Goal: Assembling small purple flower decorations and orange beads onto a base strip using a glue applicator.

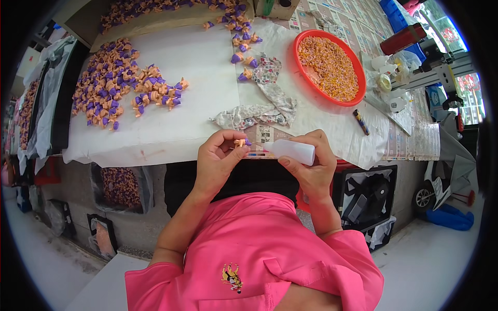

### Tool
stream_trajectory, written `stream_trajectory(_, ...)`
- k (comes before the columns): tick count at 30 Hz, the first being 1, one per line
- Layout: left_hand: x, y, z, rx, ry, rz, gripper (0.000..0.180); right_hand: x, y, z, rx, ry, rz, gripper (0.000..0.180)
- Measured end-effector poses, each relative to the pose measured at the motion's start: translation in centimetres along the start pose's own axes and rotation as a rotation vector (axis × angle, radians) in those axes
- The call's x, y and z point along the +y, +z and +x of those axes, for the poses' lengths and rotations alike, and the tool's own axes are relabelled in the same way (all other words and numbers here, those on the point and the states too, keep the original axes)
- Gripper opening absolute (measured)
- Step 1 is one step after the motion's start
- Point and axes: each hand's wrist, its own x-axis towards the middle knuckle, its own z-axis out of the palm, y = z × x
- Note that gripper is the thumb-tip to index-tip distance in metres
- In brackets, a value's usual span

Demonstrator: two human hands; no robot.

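Note:
Between the thumb and fingers of my left hand (218, 159) is a small peach and purple plastic figure part (241, 142). My right hand (317, 160) is wrapped round a white squeeze bottle (295, 151), tilted on its side with its tip toward the figure part. Whether tip and part touch is too small to tell. Both hands are over the near edge of the table. Just beyond them lies a crumpled floral cloth (259, 113). A heap of similar peach and purple parts (111, 83) spreads over white paper (181, 119) on the left.
A red round tray (297, 62) full of tiny orange and pink pieces stands at the right, with a dark marker-like tube (361, 122) near it. More parts (244, 46) trail along the back. Below the table are a lined bin (122, 189) and a black case (363, 197).

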Motion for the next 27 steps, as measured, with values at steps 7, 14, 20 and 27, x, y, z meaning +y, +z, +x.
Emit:
stream_trajectory(7,-0.33,0.08,0.08,-0.001,0.008,-0.002,0.021,0.03,-0.12,-0.02,-0.010,0.016,-0.003,0.036)
stream_trajectory(14,-0.48,-0.04,0.05,-0.010,0.018,0.012,0.022,0.08,0.01,-0.06,-0.021,0.049,-0.011,0.035)
stream_trajectory(20,-0.53,-0.42,-0.01,-0.011,0.020,0.027,0.022,0.10,0.22,-0.18,-0.016,0.029,-0.010,0.034)
stream_trajectory(27,-0.50,-0.39,0.10,-0.023,0.015,0.010,0.021,0.10,0.18,-0.08,-0.018,0.032,-0.032,0.035)
